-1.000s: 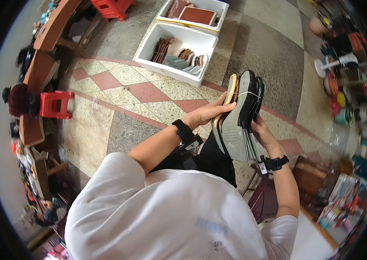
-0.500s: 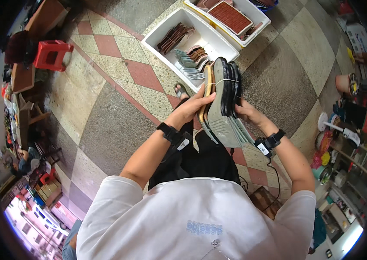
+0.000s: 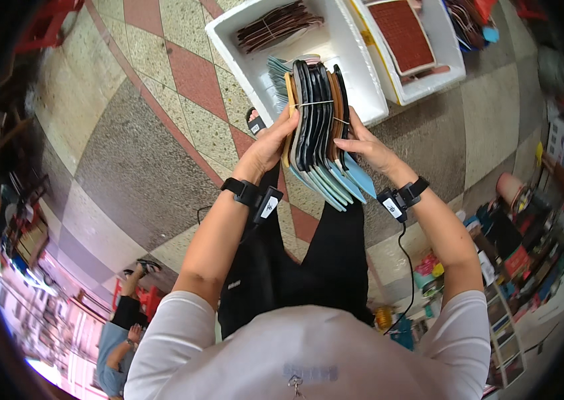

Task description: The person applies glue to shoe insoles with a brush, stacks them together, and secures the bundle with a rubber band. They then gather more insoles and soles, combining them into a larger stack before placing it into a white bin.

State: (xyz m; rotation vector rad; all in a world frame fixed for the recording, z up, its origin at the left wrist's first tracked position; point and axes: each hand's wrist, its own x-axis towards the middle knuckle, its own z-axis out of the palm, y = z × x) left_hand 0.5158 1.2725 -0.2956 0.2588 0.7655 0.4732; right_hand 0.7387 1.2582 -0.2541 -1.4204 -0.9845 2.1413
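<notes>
Between my two hands is a bundle of curved, insole-like pieces (image 3: 315, 127), black, tan and grey with pale blue lower ends. A thin pale band runs across the stack. My left hand (image 3: 268, 148) is closed on its left side, the thumb against a yellowish outer piece. My right hand (image 3: 374, 152) grips the right side, its thumb near the brown and black pieces. The bundle's upper end overlaps the view of a white foam box (image 3: 362, 75). Inside that box lie a tied brown bundle (image 3: 278, 28) and pale blue-green pieces (image 3: 277, 80), partly hidden behind the held stack.
A second foam box (image 3: 438, 81) adjoins the first and holds a reddish-brown panel (image 3: 400, 37). Dark items (image 3: 465, 23) lie beyond it. Cluttered shelving (image 3: 508, 327) stands at the right. Another person (image 3: 114, 343) sits at the lower left. A cable (image 3: 410, 273) hangs from my right wrist.
The bundle has turned so that its stacked edges face up, and a band on its right part now shows. Both hands still hold it. The boxes appear larger and closer.
</notes>
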